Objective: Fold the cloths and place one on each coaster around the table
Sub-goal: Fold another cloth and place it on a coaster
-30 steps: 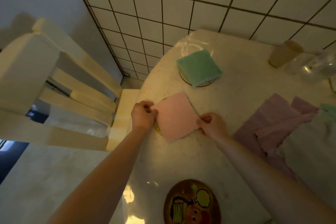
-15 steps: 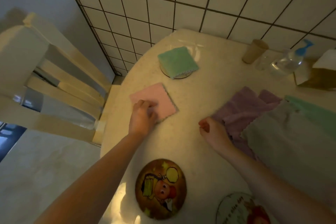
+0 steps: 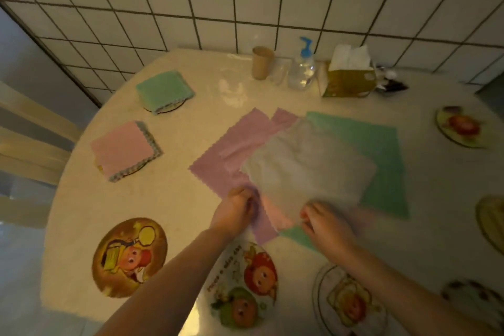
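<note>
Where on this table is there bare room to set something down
Bare tabletop lies between the folded pink cloth and the purple cloth, and between the cartoon coaster and the left hand. The back by the tissue box is crowded.

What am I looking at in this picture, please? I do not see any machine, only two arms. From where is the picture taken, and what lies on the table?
No machine: a person wears a camera on the head, looking down at their own hands. The left hand and right hand grip the near edge of a pile of unfolded cloths on a round table. A folded pink cloth and a folded green cloth each lie on a coaster. A cartoon coaster is bare. By the wall stand a cup, a pump bottle and a tissue box.
</note>
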